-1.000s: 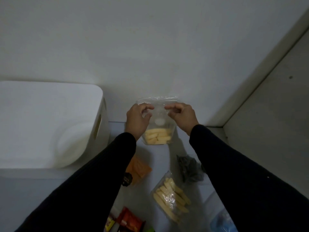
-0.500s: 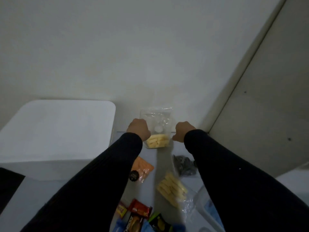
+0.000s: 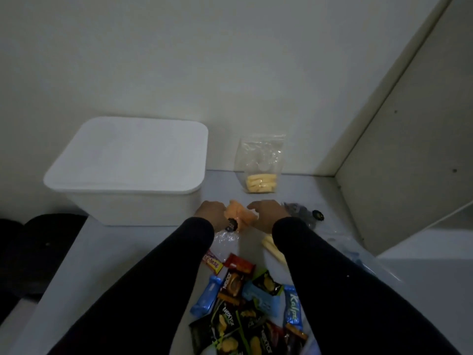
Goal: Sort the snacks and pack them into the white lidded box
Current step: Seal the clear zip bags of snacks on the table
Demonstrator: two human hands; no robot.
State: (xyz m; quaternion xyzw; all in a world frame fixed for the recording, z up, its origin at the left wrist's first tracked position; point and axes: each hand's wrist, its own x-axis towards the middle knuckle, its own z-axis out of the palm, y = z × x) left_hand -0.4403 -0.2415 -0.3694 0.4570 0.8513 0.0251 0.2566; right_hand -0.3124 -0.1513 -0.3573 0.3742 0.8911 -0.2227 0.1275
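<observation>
Left hand: our left hand [image 3: 213, 213] grips the near-left side of the orange snack bag [image 3: 239, 213], fingers curled round it.
Right hand: our right hand [image 3: 268, 213] pinches the same bag from its 3 o'clock side, thumb and fingers bent onto the plastic.
Orange snack bag: clear pouch with orange contents and a small round dark label, held between both hands just above the tabletop [image 3: 122, 247], at 4 o'clock from the box.
White lidded box [image 3: 133, 170]: lid on, standing at 10 o'clock from our hands, against the wall.
Yellow stick bag [image 3: 261, 167]: clear pouch standing upright against the wall at 12 o'clock, pale yellow sticks settled in its bottom; apart from our hands.
Dark snack bag [image 3: 299, 212]: just beside our right hand at 2 o'clock, contents too dim to tell.
Second stick bag [image 3: 272, 249]: lying flat, partly hidden under our right sleeve.
Wrapped snacks pile [image 3: 245, 303]: blue, red, black and green packets heaped at 6 o'clock between our forearms.
</observation>
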